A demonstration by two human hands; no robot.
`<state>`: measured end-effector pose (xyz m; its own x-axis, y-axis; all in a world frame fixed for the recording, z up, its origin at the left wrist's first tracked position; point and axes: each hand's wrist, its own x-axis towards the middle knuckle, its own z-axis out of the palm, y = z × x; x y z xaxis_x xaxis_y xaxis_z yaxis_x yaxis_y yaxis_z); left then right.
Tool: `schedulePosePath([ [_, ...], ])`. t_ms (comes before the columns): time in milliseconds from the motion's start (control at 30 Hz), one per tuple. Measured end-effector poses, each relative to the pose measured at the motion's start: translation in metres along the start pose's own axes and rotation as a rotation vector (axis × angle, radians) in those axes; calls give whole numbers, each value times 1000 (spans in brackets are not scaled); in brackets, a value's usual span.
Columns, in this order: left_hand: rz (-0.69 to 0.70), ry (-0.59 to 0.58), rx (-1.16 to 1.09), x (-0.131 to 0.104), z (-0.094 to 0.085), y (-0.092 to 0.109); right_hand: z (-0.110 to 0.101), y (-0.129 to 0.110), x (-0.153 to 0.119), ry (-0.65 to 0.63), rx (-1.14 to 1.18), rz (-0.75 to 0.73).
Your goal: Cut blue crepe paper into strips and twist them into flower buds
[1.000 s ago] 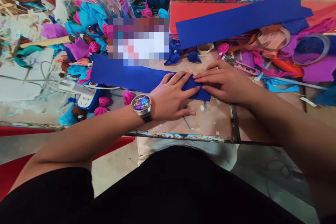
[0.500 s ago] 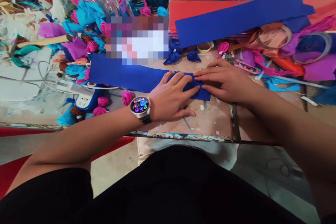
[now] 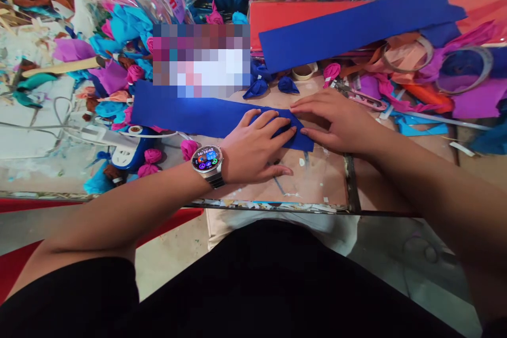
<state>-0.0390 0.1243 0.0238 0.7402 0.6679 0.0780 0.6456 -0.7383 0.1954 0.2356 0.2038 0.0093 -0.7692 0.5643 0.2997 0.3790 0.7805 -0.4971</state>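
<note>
Near the front edge of the tabletop (image 3: 317,185): blue strip (image 3: 178,111), lying lengthwise | left hand (image 3: 253,150): fingers spread over its right end, grasping nothing | right hand (image 3: 340,119): fingertips at that end, pinch indeterminable | step, apparently: folding or smoothing; next calls for steady left-hand pressure.

A power strip (image 3: 124,156) lies at left, with a wooden handle (image 3: 65,66) farther back. At right, a tape roll (image 3: 488,66) rests among colored paper scraps (image 3: 477,103).
</note>
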Motion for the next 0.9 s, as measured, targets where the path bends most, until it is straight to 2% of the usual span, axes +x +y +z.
schedulePosePath([
  [467,-11,-1,-52,1,5,-4,-5,-5,0,29,57,68],
  [633,-13,-16,-58,2,4,-4,-11,4,-2,50,35,1],
  [900,-26,-29,-78,3,1,-3,-9,11,-3,-9,22,-81],
])
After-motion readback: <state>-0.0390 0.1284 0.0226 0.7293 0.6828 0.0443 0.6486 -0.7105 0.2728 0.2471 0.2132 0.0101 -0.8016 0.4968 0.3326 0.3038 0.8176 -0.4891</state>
